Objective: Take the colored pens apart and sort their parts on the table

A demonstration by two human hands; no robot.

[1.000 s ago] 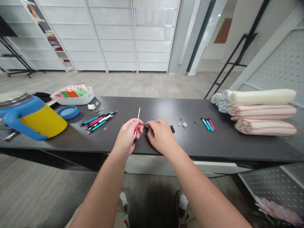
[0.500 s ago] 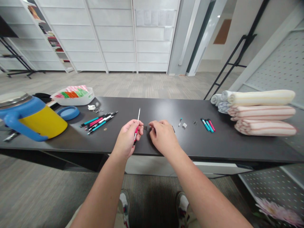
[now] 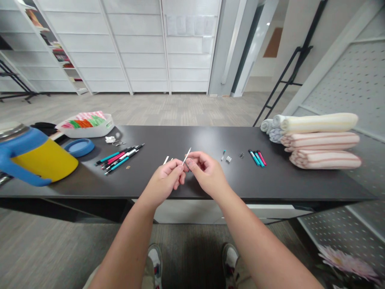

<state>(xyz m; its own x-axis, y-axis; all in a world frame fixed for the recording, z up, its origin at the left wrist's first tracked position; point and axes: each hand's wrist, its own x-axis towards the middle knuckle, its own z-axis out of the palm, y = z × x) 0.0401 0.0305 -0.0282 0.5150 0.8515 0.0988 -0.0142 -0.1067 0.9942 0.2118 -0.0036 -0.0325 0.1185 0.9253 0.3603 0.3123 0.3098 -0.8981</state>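
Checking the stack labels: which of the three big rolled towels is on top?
The pale yellow striped towel is on top. The middle towel and the bottom towel beneath it both have reddish stripes.

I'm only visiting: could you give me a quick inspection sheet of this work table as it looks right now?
Surface: long dark table, flat.
Job's things: thin white rod, tilted, raised above the table.
Clutter: bundle of teal, pink and black pens; three teal and pink pens; small loose parts; yellow jug with blue handle; rolled striped towels.
Fingers: left hand and right hand meet, pinching the rod.
Cables: nothing seen.
Surroundings: white panelled wall, grey floor.
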